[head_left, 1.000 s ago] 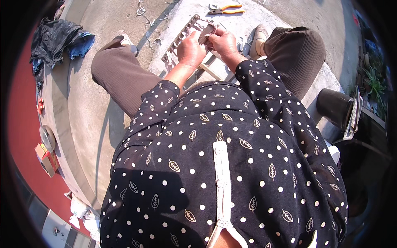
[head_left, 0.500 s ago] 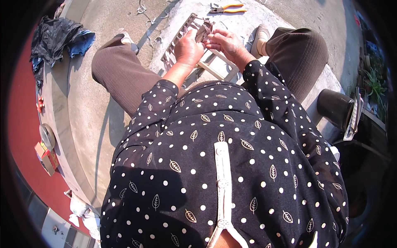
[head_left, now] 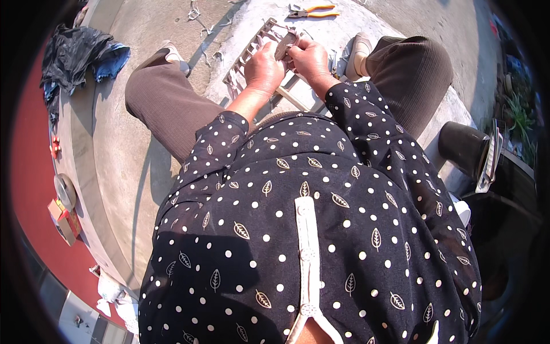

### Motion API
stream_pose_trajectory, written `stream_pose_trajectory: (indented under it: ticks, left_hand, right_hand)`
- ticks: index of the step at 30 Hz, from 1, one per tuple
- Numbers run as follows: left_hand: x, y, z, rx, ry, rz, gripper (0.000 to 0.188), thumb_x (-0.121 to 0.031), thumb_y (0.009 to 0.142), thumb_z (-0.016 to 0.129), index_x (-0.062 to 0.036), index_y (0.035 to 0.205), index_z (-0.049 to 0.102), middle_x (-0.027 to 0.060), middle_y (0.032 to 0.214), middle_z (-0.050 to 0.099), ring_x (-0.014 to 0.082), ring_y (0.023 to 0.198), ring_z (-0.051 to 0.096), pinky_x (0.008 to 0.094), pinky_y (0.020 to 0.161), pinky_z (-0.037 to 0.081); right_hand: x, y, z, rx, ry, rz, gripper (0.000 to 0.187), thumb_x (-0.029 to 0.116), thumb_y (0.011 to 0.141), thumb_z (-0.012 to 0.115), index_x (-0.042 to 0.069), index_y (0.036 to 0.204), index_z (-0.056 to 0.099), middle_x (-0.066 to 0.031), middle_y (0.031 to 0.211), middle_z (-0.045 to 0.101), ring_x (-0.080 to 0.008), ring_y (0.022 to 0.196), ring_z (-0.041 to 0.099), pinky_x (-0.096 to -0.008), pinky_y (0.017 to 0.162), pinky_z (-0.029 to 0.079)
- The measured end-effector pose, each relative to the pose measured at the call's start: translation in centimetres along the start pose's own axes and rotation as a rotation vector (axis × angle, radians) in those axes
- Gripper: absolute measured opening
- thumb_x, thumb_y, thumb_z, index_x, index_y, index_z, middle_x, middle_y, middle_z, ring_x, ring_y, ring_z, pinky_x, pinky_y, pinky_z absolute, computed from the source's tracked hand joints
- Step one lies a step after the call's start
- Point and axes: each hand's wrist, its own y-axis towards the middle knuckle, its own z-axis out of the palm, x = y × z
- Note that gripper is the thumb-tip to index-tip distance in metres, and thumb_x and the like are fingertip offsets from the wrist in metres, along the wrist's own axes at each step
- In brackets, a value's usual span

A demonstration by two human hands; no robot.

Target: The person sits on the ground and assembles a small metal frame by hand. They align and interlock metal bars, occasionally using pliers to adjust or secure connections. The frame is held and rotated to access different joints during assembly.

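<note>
Between my legs stands a metal frame point(head_left: 293, 98) like a small stool's, with pale strips point(head_left: 240, 67) wrapped along its left bar. Over its far part, my left hand point(head_left: 264, 70) and my right hand point(head_left: 310, 59) are closed on a grey-brown strip point(head_left: 285, 46), which looks like cloth or webbing. The strip is bent between the two hands, and its ends are hidden by the fingers. Beyond the hands lie pliers point(head_left: 312, 11) with orange handles.
Pale scraps point(head_left: 195, 10) litter the concrete at the far left. A black plastic bag point(head_left: 74, 54) lies by the red-floored edge. To my right is a dark bucket point(head_left: 463, 149); at the left are a cardboard box point(head_left: 64, 219) and a round lid-like thing point(head_left: 65, 191).
My right hand has drawn in toward my left and turned, its fingers now bent closer over the strip. The strip shows a broader, flatter face.
</note>
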Motion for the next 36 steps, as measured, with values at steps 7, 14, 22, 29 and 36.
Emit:
stream_pose_trajectory:
  ticks: [7,14,22,29,36]
  left_hand:
    - [0.3,0.0,0.3,-0.028,0.006,-0.012,0.023,-0.013,0.073,0.063,-0.0071,0.095,0.059,0.0159,0.086,0.067,0.037,0.081,0.065,0.0463,0.069,0.052]
    - [0.2,0.0,0.3,-0.03,0.014,-0.006,0.022,-0.012,0.074,0.063,-0.0079,0.095,0.059,0.0168,0.083,0.067,0.0367,0.078,0.066,0.0466,0.068,0.052]
    - [0.4,0.0,0.5,-0.027,-0.001,0.006,0.022,-0.012,0.072,0.064,-0.0083,0.093,0.058,0.0169,0.079,0.066,0.0373,0.076,0.065,0.047,0.067,0.052]
    - [1.7,0.5,1.0,-0.071,-0.029,0.044,0.025,-0.013,0.072,0.064,-0.0088,0.096,0.06,0.017,0.079,0.066,0.0377,0.076,0.065,0.0467,0.067,0.052]
    - [2.0,0.5,0.6,-0.08,-0.081,0.061,0.027,-0.013,0.072,0.063,-0.0087,0.098,0.06,0.0172,0.082,0.067,0.037,0.079,0.065,0.0451,0.07,0.052]
  right_hand:
    - [0.3,-0.1,-0.3,0.094,0.083,0.031,0.012,0.007,0.085,0.057,0.0,0.088,0.067,-0.0052,0.07,0.065,-0.0094,0.056,0.059,-0.0239,0.05,0.048]
    - [1.1,-0.7,-0.5,0.089,0.069,0.084,0.012,0.006,0.086,0.055,0.001,0.086,0.065,-0.0043,0.07,0.064,-0.009,0.054,0.057,-0.0236,0.049,0.047]
    - [0.7,-0.1,-1.5,0.23,0.158,0.127,0.013,0.008,0.088,0.055,0.002,0.093,0.066,-0.0044,0.076,0.067,-0.0089,0.059,0.061,-0.0234,0.053,0.05]
    - [0.4,-0.2,-2.7,0.394,0.199,0.126,0.016,0.016,0.091,0.062,0.002,0.099,0.066,-0.0055,0.083,0.069,-0.0094,0.068,0.064,-0.0231,0.061,0.054]
    - [-0.8,0.3,-3.2,0.494,0.429,0.176,0.018,0.015,0.09,0.064,-0.001,0.098,0.064,-0.0086,0.087,0.068,-0.0134,0.072,0.066,-0.0256,0.062,0.056]
